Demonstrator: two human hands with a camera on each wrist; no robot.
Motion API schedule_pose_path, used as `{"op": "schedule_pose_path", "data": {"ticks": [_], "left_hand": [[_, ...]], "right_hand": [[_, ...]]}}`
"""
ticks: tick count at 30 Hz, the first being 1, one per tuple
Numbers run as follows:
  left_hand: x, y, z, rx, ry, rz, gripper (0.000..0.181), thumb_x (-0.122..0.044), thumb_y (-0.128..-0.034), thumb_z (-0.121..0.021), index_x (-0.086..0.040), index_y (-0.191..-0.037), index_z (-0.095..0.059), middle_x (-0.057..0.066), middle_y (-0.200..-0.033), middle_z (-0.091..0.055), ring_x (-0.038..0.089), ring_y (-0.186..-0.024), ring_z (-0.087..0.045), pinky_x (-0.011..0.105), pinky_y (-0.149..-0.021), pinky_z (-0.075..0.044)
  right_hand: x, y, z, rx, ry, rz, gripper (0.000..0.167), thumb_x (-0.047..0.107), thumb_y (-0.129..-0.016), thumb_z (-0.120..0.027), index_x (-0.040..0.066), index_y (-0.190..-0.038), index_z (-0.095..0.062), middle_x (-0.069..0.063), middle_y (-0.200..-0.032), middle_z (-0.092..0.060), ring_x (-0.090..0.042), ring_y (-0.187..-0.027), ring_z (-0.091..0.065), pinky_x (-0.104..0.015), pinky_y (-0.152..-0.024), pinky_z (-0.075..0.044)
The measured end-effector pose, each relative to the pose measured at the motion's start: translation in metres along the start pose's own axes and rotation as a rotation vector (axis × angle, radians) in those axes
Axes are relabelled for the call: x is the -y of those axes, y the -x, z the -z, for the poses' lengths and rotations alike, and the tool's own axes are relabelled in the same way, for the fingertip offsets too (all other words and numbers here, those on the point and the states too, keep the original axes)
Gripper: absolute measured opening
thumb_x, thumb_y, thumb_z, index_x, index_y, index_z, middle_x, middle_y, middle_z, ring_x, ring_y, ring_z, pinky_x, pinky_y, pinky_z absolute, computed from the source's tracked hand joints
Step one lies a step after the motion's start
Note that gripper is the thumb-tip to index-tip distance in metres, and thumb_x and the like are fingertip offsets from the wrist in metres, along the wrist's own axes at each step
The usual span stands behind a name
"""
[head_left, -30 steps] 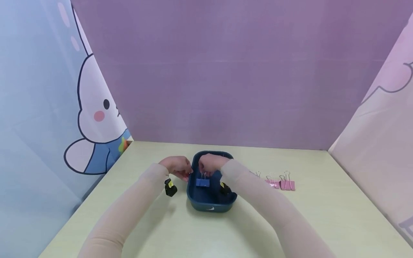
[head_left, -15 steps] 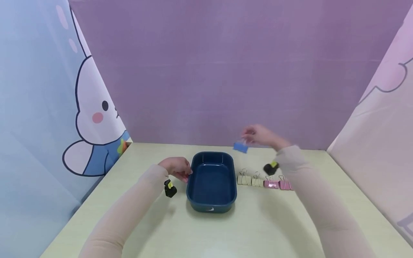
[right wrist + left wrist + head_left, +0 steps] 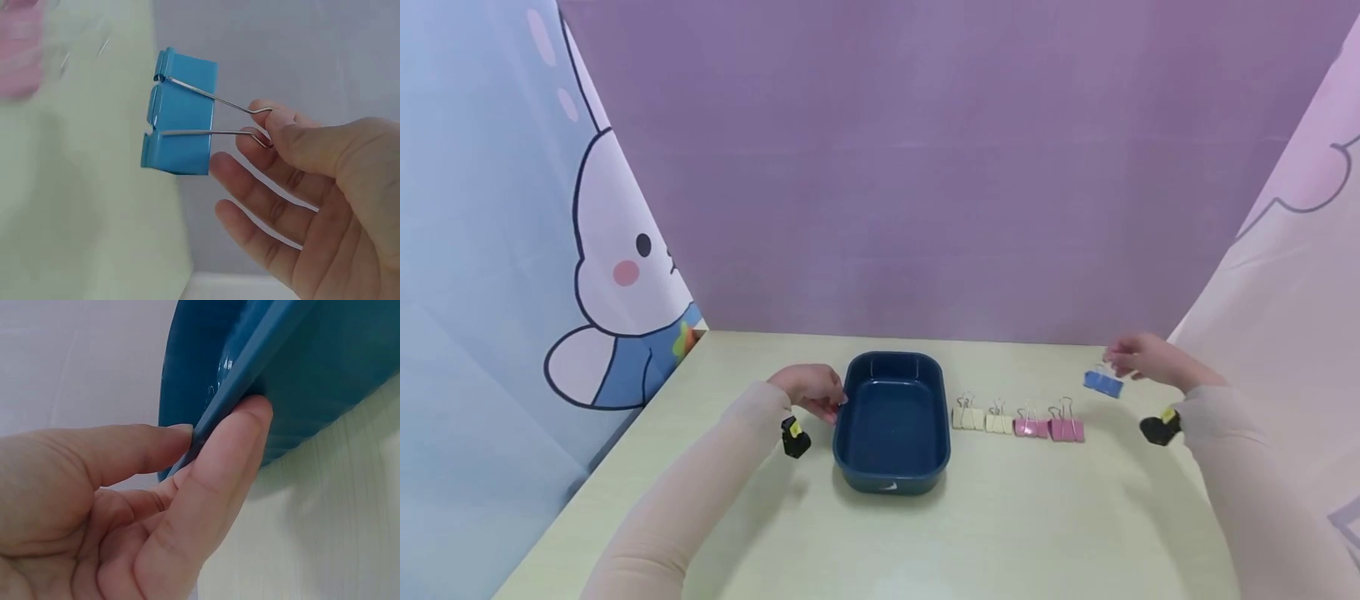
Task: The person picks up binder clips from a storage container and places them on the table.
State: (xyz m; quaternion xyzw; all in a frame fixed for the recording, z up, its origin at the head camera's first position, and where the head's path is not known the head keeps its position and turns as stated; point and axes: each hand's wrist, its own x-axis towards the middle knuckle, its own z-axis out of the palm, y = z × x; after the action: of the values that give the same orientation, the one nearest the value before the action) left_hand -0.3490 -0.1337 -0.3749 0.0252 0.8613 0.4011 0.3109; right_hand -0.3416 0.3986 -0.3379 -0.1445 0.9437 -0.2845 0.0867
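Note:
Between thumb and fingertips, my right hand (image 3: 1150, 358) pinches a blue binder clip (image 3: 1103, 382) by its wire handle, above the table at the right. In the right wrist view the blue clip's body (image 3: 184, 112) hangs beyond the fingertips. My left hand (image 3: 811, 388) grips the left rim of a dark blue tray (image 3: 891, 483); the left wrist view shows thumb inside and fingers outside that rim (image 3: 250, 356). Right of the tray stand two cream binder clips (image 3: 967, 418) and two pink binder clips (image 3: 1067, 430) in a row, handles up.
Everything stands on a pale table (image 3: 1000, 525) with a purple cloth wall (image 3: 925, 208) behind it. A curtain with a rabbit print (image 3: 625, 275) closes the left side, and a pale pink curtain (image 3: 1300, 333) the right.
The right hand has lifted the blue binder clip out of the tray and carried it rightward, past the row of clips, and lower again. My left hand has stayed on the rim.

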Motion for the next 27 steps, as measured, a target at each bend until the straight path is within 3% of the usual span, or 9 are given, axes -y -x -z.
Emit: {"op": "schedule_pose_path", "data": {"ticks": [6,14,27], "left_hand": [[0.002,-0.001,0.003,-0.008,0.012,0.008,0.014,-0.007,-0.0948,-0.058,0.006,-0.1,-0.06,0.011,-0.077,-0.063,0.014,-0.062,-0.064,0.024,-0.063,-0.06],[0.001,-0.001,0.004,-0.007,0.004,0.013,0.022,-0.008,-0.0963,-0.056,0.009,-0.11,-0.058,0.012,-0.082,-0.062,0.014,-0.063,-0.064,0.025,-0.064,-0.06],[0.001,-0.001,0.002,-0.009,0.01,0.022,0.02,-0.008,-0.0963,-0.056,0.008,-0.107,-0.059,0.011,-0.08,-0.062,0.014,-0.063,-0.063,0.025,-0.064,-0.06]], "right_hand": [[-0.031,0.011,-0.011,0.098,-0.002,-0.071,0.018,0.004,-0.099,-0.046,-0.009,-0.105,-0.056,-0.013,-0.094,-0.063,-0.021,-0.086,-0.063,-0.039,-0.072,-0.055],[-0.026,0.008,-0.028,0.195,-0.098,-0.085,0.015,0.004,-0.098,-0.048,-0.009,-0.102,-0.055,-0.009,-0.092,-0.061,-0.019,-0.083,-0.059,-0.037,-0.07,-0.051],[-0.03,-0.005,-0.043,0.274,-0.071,-0.13,0.012,0.004,-0.098,-0.048,-0.005,-0.097,-0.057,-0.008,-0.093,-0.06,-0.021,-0.084,-0.059,-0.035,-0.07,-0.049]]}}
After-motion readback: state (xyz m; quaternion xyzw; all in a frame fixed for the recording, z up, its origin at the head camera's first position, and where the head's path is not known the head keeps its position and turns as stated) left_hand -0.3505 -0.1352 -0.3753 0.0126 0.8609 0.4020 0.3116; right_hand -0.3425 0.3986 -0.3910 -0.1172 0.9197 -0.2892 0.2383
